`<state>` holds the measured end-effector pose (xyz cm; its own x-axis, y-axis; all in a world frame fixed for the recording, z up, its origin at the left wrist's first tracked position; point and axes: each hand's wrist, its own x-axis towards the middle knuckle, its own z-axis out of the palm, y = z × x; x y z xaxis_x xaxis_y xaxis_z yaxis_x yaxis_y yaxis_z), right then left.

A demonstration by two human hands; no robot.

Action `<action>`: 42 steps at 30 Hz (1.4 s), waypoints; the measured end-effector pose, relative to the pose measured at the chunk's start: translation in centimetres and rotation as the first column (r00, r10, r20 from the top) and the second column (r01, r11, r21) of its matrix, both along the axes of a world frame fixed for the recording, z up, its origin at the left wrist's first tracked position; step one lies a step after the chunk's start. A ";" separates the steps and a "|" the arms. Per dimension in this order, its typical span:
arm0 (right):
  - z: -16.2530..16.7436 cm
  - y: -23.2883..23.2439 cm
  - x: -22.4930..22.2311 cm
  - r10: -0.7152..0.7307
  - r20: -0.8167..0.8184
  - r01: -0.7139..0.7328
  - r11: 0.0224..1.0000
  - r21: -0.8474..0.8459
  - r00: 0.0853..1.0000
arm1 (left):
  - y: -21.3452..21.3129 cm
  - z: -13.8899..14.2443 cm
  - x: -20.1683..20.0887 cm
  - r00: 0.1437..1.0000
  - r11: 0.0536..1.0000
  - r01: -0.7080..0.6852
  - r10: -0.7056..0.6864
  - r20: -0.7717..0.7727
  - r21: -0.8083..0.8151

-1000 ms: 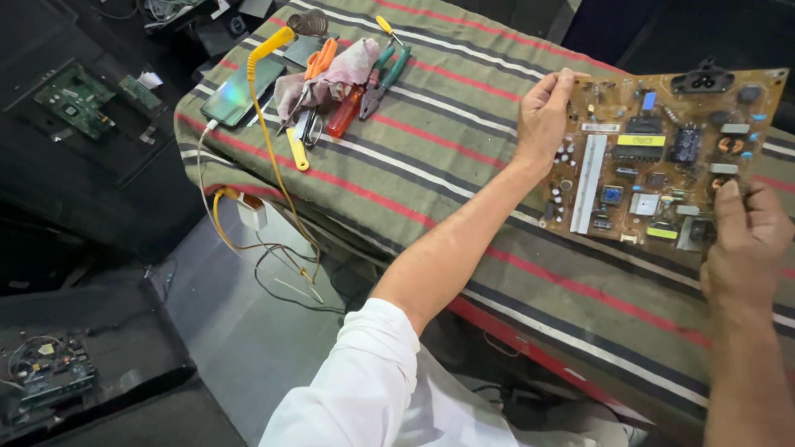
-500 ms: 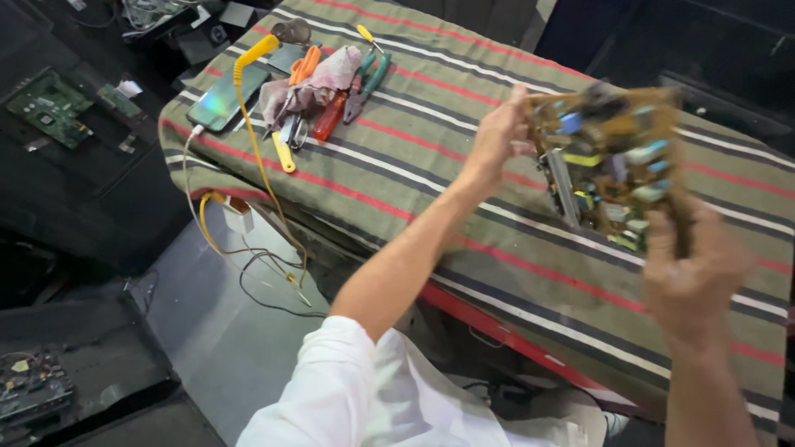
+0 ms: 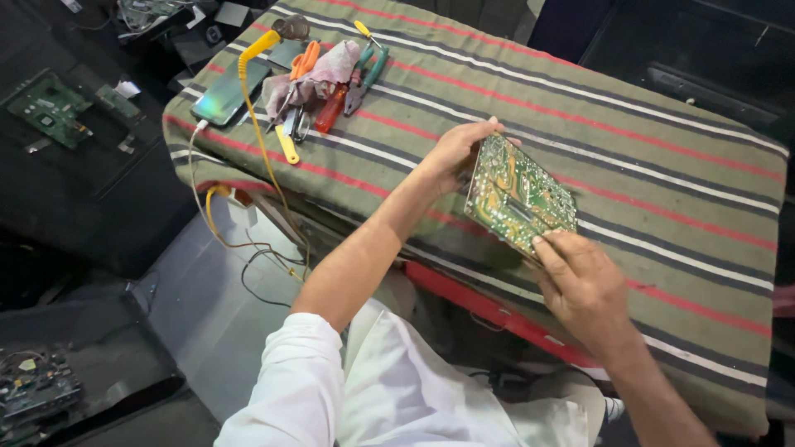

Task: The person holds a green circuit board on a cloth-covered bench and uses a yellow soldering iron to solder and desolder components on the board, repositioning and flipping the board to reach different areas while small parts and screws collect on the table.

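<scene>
I hold a rectangular circuit board (image 3: 517, 195) tilted up above the striped cloth table (image 3: 662, 165), its green solder side with pale traces facing me. My left hand (image 3: 455, 153) grips the board's far left edge. My right hand (image 3: 580, 285) holds its near right corner, fingers spread over the edge. The component side is turned away and hidden.
At the table's far left lie a phone (image 3: 228, 91), a yellow-handled soldering iron (image 3: 261, 45) with its cable, orange scissors (image 3: 306, 58), pliers (image 3: 364, 74), a red-handled tool (image 3: 330, 108) and a rag (image 3: 331, 66). Other circuit boards (image 3: 45, 103) lie on the dark floor at left.
The board lay flat on the cloth, components up. Both hands lifted it and turned it over, so its solder side now faces me, nearer the table's front edge.
</scene>
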<state>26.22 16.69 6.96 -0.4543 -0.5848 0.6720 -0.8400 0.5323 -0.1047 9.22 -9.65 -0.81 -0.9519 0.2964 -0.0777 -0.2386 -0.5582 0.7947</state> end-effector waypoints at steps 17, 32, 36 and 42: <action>-3.4 1.1 1.1 -0.081 0.060 0.075 0.993 0.093 0.995 | -19.4 2.5 11.7 0.613 -0.770 -0.500 0.009 -0.790 -0.396; -2.4 1.6 2.4 -0.081 0.241 0.113 0.986 -0.121 0.967 | -21.7 1.1 13.1 0.670 -0.756 -0.502 -0.034 -0.742 -0.419; -2.4 2.0 2.3 -0.087 0.251 0.134 0.974 -0.180 0.964 | -21.6 1.5 13.4 0.568 -0.713 -0.582 -0.013 -0.823 -0.390; -2.5 1.9 2.1 -0.135 0.228 0.189 0.954 -0.232 0.964 | -21.1 3.9 14.7 0.388 -0.526 -0.764 0.089 -0.917 -0.374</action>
<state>28.37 18.55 4.46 -0.6737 -0.3174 0.6674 -0.6900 0.5935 -0.4143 23.96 -30.77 3.09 -0.5557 -0.3061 0.7730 -0.0757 0.9445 0.3195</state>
